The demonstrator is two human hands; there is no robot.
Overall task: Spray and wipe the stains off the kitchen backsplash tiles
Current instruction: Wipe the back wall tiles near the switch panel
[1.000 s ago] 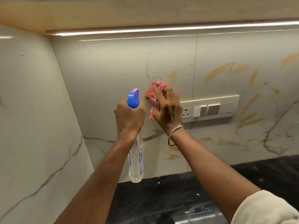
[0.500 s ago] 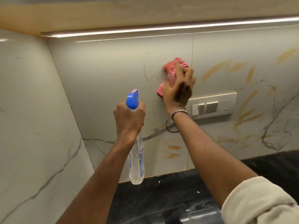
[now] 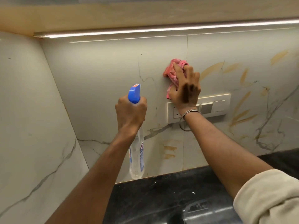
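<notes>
My left hand (image 3: 130,111) grips the neck of a clear spray bottle (image 3: 136,159) with a blue trigger head, held upright in front of the backsplash tiles (image 3: 105,78). My right hand (image 3: 186,88) presses a crumpled pink cloth (image 3: 172,73) against the tiles, just left of the vertical tile joint and above the switch plate. Orange-brown stains (image 3: 210,69) streak the tile to the right of the cloth. More stains (image 3: 169,151) sit low on the wall near the counter.
A cream switch and socket plate (image 3: 210,107) is set in the wall under my right hand. A black stone counter (image 3: 161,199) runs along the bottom. A marble side wall (image 3: 32,126) closes the left, with an LED strip (image 3: 161,29) under the cabinet above.
My right hand carried the pink cloth up and right from beside the socket to near the tile joint, then slid slightly down and left. The bottle hand stayed in place.
</notes>
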